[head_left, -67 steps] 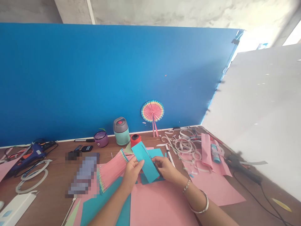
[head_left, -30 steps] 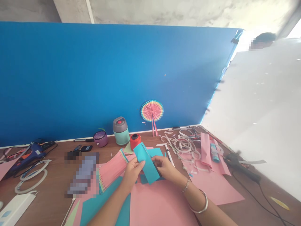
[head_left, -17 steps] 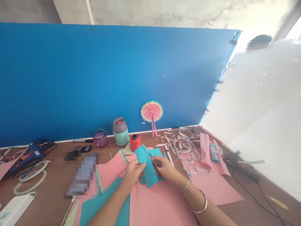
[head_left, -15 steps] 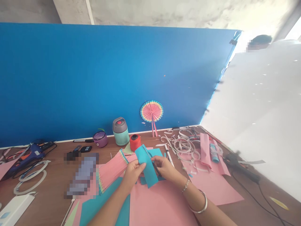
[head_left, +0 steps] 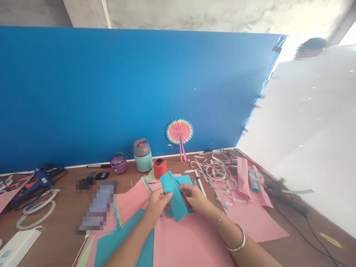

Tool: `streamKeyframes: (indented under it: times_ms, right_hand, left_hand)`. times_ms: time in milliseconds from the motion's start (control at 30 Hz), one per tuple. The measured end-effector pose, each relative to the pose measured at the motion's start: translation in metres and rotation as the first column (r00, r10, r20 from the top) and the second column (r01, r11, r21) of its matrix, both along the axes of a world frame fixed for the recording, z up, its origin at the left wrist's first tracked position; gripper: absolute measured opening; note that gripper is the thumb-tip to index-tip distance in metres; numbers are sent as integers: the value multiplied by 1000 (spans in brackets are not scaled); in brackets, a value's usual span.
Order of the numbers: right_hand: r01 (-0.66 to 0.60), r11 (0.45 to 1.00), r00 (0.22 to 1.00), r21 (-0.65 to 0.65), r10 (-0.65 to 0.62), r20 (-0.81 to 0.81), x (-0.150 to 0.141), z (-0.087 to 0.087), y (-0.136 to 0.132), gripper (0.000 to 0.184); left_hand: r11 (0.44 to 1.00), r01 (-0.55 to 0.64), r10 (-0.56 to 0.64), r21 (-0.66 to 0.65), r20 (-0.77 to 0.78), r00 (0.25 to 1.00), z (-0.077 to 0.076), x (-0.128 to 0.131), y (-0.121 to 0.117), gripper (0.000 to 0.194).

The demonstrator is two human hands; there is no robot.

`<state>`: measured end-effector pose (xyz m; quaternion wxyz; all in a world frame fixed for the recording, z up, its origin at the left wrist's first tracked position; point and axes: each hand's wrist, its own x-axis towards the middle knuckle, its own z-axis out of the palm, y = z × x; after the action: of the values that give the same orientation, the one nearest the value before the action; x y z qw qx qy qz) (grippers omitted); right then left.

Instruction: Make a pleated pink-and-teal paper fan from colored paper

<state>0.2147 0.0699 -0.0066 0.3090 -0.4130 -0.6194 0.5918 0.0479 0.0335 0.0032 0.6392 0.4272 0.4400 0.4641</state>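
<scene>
Blue partition behind a cluttered wooden desk [head_left: 63, 207]. Left hand [head_left: 159, 202] pinches a teal paper strip [head_left: 174, 200]; right hand [head_left: 193, 196] grips scissors [head_left: 185, 200] at its edge.

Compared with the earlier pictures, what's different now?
The blue paper has shifted slightly toward the person and to the right, uncovering more of the red spool. A head now shows above the white partition. Left hand still grips the paper, right hand the apparent scissors; the fan hasn't moved.
</scene>
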Motion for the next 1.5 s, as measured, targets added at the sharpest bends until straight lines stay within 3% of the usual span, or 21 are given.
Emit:
streamKeyframes:
  times_ms: [667,1000,1167,1300,1400,1500]
  right_hand:
    - [-9,1000,999,-13,8,-52,0,-1,0,14]
    - [17,1000,999,8,-18,47,3,1,1,11]
    - [78,997,987,14,-79,137,12,3,8,27]
    - [102,995,988,-18,-99,115,17,8,11,36]
    - [127,991,985,-30,-123,117,17,9,11,37]
    - [168,985,981,-33,-164,107,14,6,12,36]
  left_hand:
    - [1000,0,0,6,11,1000,0,0,1,39]
    - [1000,-3,3,0,-10,1000,-1,0,2,39]
    - [998,-69,70,11,-101,992,2,-16,11,38]
    - [991,72,-105,-116,-303,947,7,-31,14,30]
    - [969,177,-234,-173,-411,881,13,-35,12,26]
    - [957,219,-290,-192,-547,786,14,-34,10,29]
